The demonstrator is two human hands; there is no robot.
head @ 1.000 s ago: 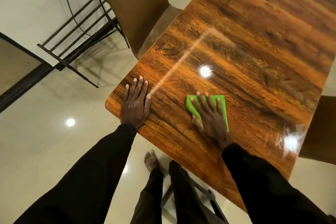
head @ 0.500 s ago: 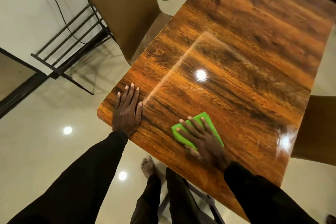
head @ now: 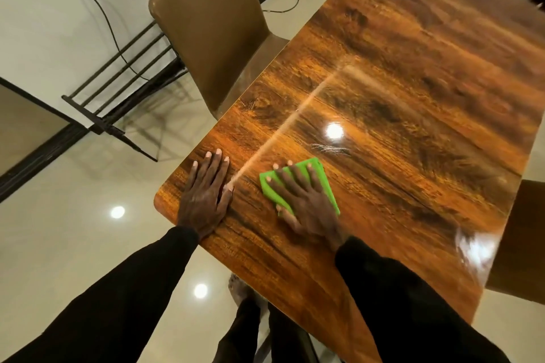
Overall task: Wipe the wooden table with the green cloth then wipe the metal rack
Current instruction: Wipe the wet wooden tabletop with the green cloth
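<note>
Bright green cloth [head: 320, 175], folded flat on glossy wooden table [head: 398, 97]; right hand [head: 306, 200] fingers spread, pressing it.

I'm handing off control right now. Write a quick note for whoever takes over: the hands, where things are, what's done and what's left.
Left hand: open, flat on the glossy wooden table near its corner.
Right hand: open, fingers spread, pressing the folded green cloth onto the tabletop.
Black metal rack: by the wall, left of the brown chair, away from both hands.
Done: table wipe under way at this corner; coverage cannot be told.
Left: finish the table, then wipe the rack.
</note>
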